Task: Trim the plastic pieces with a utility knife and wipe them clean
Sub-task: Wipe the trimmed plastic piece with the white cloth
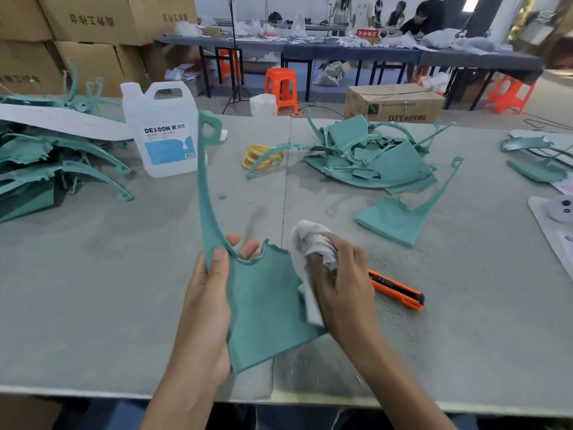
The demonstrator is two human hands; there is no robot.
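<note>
Teal plastic piece, frame centre: flat panel with a jagged upper edge and a long curved arm rising to a looped end, held upright above the counter. White cloth, crumpled, touches the panel's right edge. Orange-and-black utility knife lies flat on the counter, lower right of centre. Second piece lies flat at centre right.

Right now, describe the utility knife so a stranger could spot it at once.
Start at the grey worktable, near its front edge. Just right of the right hand gripping a white cloth lies the utility knife. It alone is orange and black, flat among teal plastic pieces.
</note>
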